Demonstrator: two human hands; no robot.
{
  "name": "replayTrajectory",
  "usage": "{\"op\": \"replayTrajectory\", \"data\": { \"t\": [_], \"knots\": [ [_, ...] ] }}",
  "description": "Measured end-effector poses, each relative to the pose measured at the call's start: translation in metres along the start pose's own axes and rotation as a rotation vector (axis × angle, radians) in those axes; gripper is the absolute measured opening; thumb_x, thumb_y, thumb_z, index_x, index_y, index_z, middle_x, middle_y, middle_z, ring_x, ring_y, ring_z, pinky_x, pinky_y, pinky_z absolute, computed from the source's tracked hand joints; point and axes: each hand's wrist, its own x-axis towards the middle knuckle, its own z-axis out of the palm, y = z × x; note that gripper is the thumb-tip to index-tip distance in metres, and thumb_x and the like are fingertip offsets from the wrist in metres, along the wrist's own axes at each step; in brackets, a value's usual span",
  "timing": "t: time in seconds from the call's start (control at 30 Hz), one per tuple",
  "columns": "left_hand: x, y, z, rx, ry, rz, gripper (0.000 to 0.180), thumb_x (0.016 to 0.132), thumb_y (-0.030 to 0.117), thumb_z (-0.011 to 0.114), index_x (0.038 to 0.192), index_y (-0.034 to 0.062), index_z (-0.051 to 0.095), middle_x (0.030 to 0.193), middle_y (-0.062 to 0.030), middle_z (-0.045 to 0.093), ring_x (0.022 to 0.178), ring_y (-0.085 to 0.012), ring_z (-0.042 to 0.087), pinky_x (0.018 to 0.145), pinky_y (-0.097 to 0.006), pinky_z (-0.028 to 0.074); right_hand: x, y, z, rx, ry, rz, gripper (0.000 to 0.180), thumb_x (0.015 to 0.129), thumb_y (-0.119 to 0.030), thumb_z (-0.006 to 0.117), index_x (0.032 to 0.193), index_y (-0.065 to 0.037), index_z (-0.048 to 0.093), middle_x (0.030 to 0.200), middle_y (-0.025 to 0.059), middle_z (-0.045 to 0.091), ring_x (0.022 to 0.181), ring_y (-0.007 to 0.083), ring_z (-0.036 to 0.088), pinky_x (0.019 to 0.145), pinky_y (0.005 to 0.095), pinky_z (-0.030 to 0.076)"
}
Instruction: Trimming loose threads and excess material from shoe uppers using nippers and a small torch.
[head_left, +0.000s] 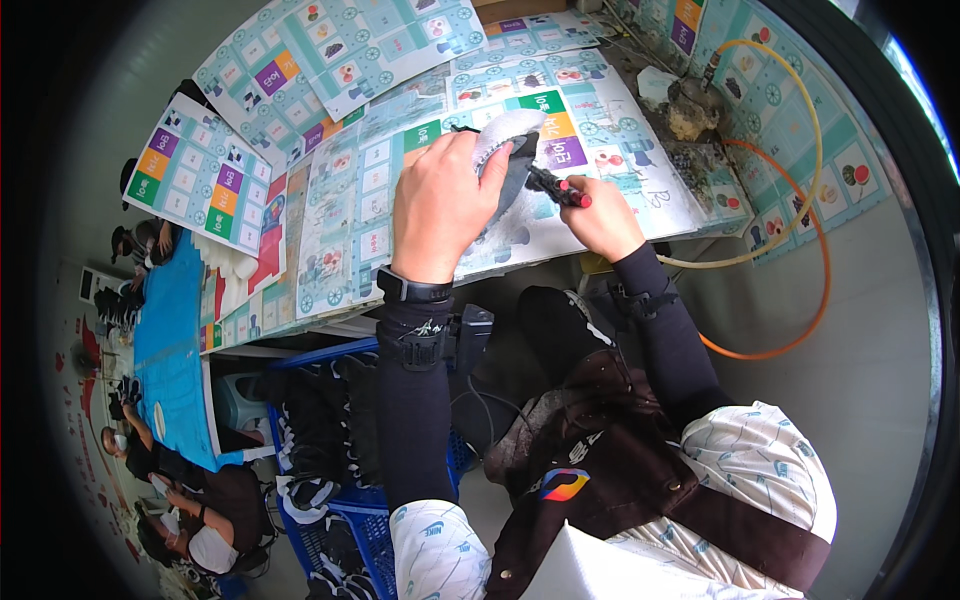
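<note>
The left hand (445, 200) grips a grey-and-white shoe piece (516, 172), lengthwise near-left to far-right. The right hand (606, 217) grasps a black tool (547, 184) pointing far-left.

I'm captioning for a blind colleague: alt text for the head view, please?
A person's bare left hand holds a curved dark grey and white piece over pale-blue printed sheets, while the right hand holds a black, red-ended tool close to it. At right, a yellow hose and an orange hose curve.

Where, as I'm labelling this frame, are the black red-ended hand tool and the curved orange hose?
Black red-ended hand tool (550, 185): head view, dark middle.
Curved orange hose (828, 263): head view, outer bend.
</note>
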Motion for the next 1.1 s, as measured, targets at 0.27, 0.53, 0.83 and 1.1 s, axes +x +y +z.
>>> {"op": "replayTrajectory", "data": {
  "t": [0.27, 0.53, 0.83, 1.1],
  "knots": [
    [0.0, 0.001, -0.001, -0.012, -0.021, -0.023, 0.037, 0.102, 0.038, 0.071, 0.098, 0.0012, 0.071, 0.097, -0.0202, 0.073, 0.088, -0.0463, 0.07, 0.074, -0.051, 0.056, 0.0, 0.0, -0.003, 0.034, 0.111, 0.023, 0.024, 0.085, -0.011, 0.06, 0.101, 0.001, 0.074, 0.089, 0.0332, 0.069, 0.091, 0.0533, 0.066, 0.083, 0.0564, 0.053],
    [-0.004, 0.003, -0.001, -0.01, -0.011, -0.005, 0.037, 0.102, 0.039, 0.071, 0.098, 0.0014, 0.071, 0.096, -0.0201, 0.072, 0.087, -0.046, 0.07, 0.073, -0.051, 0.056, -0.007, -0.002, -0.003, 0.0, 0.042, 0.01, 0.025, 0.086, -0.012, 0.059, 0.101, 0.0, 0.075, 0.088, 0.0328, 0.069, 0.091, 0.0537, 0.066, 0.084, 0.0565, 0.053],
    [-0.005, 0.0, 0.0, -0.019, -0.001, -0.018, 0.038, 0.102, 0.038, 0.071, 0.095, 0.0009, 0.069, 0.094, -0.0202, 0.071, 0.086, -0.0464, 0.069, 0.072, -0.052, 0.056, -0.003, -0.002, 0.005, 0.018, -0.038, -0.012, 0.026, 0.086, -0.012, 0.059, 0.1, 0.002, 0.076, 0.091, 0.0335, 0.07, 0.095, 0.0512, 0.069, 0.087, 0.056, 0.054],
    [0.005, 0.004, 0.01, -0.113, 0.05, 0.118, 0.022, 0.102, 0.024, 0.07, 0.101, 0.0019, 0.071, 0.091, -0.0237, 0.069, 0.088, -0.0484, 0.065, 0.072, -0.054, 0.051, -0.001, 0.02, 0.019, 0.074, 0.094, -0.081, 0.021, 0.078, -0.01, 0.062, 0.087, 0.003, 0.075, 0.082, 0.03, 0.071, 0.08, 0.0471, 0.072, 0.075, 0.0539, 0.059]
  ]
}}
